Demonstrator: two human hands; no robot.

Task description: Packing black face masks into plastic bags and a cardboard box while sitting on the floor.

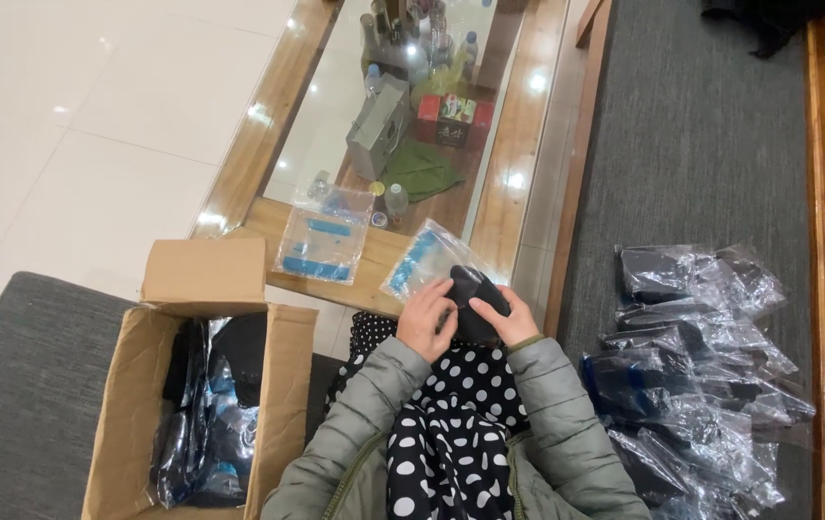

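Note:
Both my hands are on a folded black cloth item (478, 287) held over my lap. My left hand (424, 320) grips its left side and my right hand (510, 324) holds its right side and underside. The black item lies partly against a clear plastic bag with a blue strip (422, 258), whose far end rests on the wooden table edge. I wear a grey-green padded jacket and a black garment with white dots.
An open cardboard box (133, 404) of bagged dark items stands at my left. Several bagged dark items (692, 366) are piled on the grey seat at my right. Another clear bag (324, 236) lies on the glass-topped wooden table (518, 125), with bottles and boxes under the glass.

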